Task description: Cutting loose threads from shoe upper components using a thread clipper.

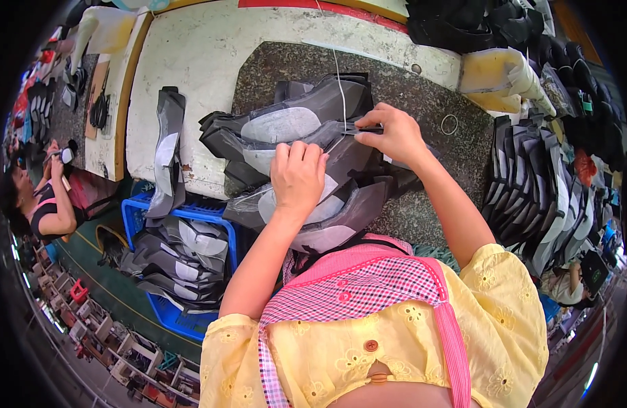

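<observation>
pinching the edge of a dark grey piece (357,129) between thumb and fingers of the right hand (398,138), close to a hanging white cord (340,81). resting curled fingers of the left hand (298,180) on the heap of grey-and-white pieces (289,124), lying on the speckled worktop (422,95) in front of the pink apron (354,292); cannot tell whether gripping or merely pressing. looks partway along: perhaps done with the stacks (191,245) in the blue crate (166,314) at left, yet unfinished with the heap under both hands and maybe with the row of similar pieces (531,183) at right.
</observation>
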`<state>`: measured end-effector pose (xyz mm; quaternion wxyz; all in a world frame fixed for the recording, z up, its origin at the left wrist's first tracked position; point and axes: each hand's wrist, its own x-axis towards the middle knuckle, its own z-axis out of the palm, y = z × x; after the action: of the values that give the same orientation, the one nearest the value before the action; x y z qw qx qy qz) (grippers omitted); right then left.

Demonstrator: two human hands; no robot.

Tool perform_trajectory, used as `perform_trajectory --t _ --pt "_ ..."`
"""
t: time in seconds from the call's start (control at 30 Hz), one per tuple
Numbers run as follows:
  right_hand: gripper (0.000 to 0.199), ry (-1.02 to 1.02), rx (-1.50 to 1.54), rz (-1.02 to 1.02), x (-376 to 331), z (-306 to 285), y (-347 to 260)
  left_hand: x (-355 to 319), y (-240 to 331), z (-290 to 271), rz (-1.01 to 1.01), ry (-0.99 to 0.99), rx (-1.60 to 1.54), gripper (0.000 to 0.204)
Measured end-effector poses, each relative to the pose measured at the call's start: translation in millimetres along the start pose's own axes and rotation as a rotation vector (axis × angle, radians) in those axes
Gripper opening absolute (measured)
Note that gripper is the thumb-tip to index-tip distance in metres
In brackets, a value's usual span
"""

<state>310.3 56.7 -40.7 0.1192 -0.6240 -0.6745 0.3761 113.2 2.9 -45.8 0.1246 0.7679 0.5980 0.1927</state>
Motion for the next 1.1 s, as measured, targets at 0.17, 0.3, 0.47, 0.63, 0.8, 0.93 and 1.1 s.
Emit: perform_trajectory --t 0.17,0.3,0.47,0.63,0.8,0.93,1.1 --pt "0.016 0.239 0.302 -0.001 10 -8 28 -2 3 -7 0.077 -0.005 0.019 0.012" --pt "0.025 0.057 0.542 -0.151 1 4 6 -13 4 -18 0.259 0.060 -0.196 0.012" --pt "0.042 -0.160 0.121 -0.178 -11 31 16 -28 -52 -131 -0.572 0.454 -0.944 0.014" --pt "0.034 0.059 0.054 -0.291 -13 39 0 -6 -198 -272 -0.460 0.658 -0.255 0.018" --pt "0.030 0.391 0.231 -0.172 20 22 -15 -16 -330 -153 -0.369 0.240 0.610 0.034" --pt "0.031 0.510 -0.160 -0.132 68 9 -27 11 -173 -102 -0.325 0.205 -0.093 0.029" --pt "0.016 0.167 -0.076 -0.152 77 8 -53 -14 -70 -47 -0.327 0.109 -0.726 0.039"
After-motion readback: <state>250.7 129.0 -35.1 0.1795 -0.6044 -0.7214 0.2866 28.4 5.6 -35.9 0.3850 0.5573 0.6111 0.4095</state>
